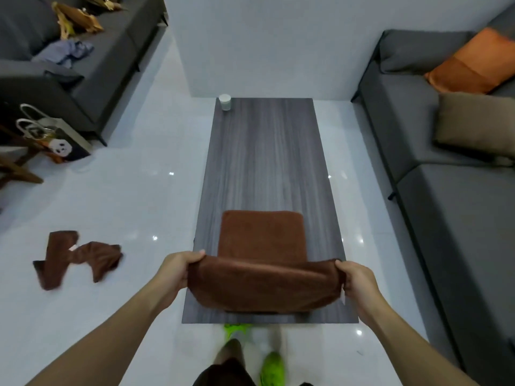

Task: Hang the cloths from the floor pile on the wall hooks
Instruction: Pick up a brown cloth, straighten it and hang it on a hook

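Observation:
A brown cloth [264,285] is stretched between my two hands above the near end of the dark wooden coffee table [264,162]. My left hand [177,270] grips its left edge and my right hand [355,282] grips its right edge. Behind it a folded brown cloth [262,232] lies flat on the table. A crumpled brown cloth [75,257] lies on the white floor to the left. No wall hooks are in view.
A white cup [225,102] stands at the table's far left corner. Grey sofas [459,190] flank the table, the right one with an orange cushion [473,62] and a brown cushion [476,123]. A gift bag [60,140] stands at the left. My green shoes [271,366] are below.

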### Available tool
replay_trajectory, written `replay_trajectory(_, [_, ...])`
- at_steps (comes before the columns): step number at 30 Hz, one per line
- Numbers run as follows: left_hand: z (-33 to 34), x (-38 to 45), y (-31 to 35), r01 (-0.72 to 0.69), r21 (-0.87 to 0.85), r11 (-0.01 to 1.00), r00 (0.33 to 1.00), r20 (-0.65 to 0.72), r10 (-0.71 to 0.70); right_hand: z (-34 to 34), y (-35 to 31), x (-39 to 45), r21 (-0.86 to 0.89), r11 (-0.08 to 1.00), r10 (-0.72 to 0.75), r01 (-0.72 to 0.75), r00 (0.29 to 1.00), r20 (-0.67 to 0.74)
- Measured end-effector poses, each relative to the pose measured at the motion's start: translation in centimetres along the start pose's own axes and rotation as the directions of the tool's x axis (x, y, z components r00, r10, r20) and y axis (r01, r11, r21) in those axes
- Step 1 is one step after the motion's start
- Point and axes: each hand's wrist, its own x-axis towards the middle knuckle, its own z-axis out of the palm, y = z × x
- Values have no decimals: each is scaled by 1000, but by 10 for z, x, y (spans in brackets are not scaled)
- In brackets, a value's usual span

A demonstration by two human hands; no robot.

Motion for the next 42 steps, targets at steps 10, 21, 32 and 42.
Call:
replay_trajectory(10, [9,96,-3,146,74,987,989,-10,-145,37,4,76,-12,991,131,-132,988,-76])
replay_trajectory(21, [42,263,29,216,106,971,976,11,-218,103,-21,234,-6,971,236,-241,956,-174])
replay_trajectory(32, [67,375,0,107,262,959,994,-58,-95,141,17,326,-190,958,175,-214,963,-205])
replay_trajectory(42, [28,300,-98,303,352,886,953,-120,-278,95,125,256,-356,838,323,-414,902,-286])
